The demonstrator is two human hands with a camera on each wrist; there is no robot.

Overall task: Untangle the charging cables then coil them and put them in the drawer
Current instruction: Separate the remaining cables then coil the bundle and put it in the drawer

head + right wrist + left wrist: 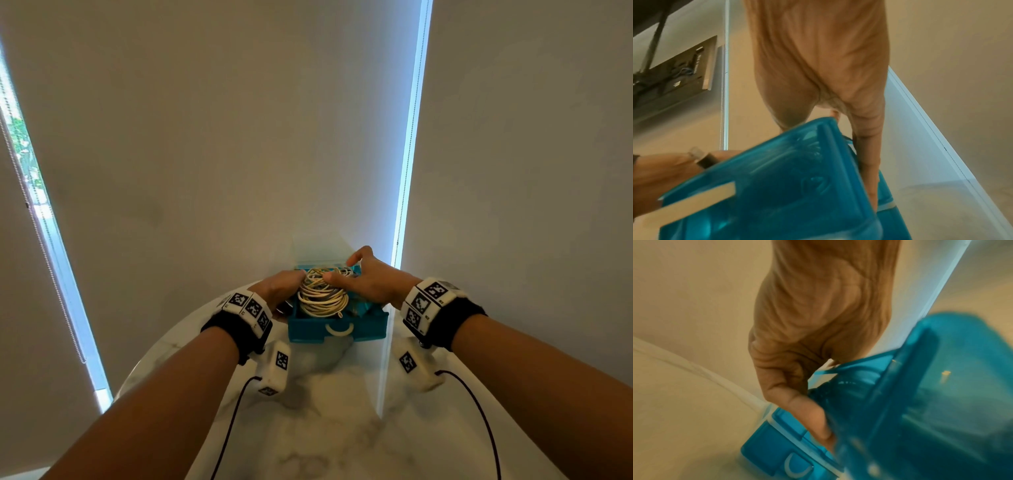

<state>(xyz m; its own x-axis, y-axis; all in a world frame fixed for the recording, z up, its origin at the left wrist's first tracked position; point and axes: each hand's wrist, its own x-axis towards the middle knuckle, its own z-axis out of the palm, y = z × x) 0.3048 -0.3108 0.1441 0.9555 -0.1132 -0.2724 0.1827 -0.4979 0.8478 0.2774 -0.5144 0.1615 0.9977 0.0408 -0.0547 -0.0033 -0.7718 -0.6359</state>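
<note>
A teal drawer (308, 329) with a white handle stands pulled out toward me on the marble table (325, 428). A coil of white charging cables (322, 294) lies in it. My left hand (281, 284) is at the drawer's left side. In the left wrist view its fingers (789, 369) curl over the rim of the drawer (931, 386) and one finger lies along the outer wall. My right hand (370, 277) lies spread over the coil, thumb on the cables and forefinger raised. In the right wrist view its fingers (867, 146) run straight down the right wall of the drawer (777, 178).
The clear drawer unit (318, 250) stands behind the drawer, close to the blinds. A second teal drawer (764, 451) sits shut below. A small dark item (705, 160) shows beside my left hand. The table's round edge curves off to the left.
</note>
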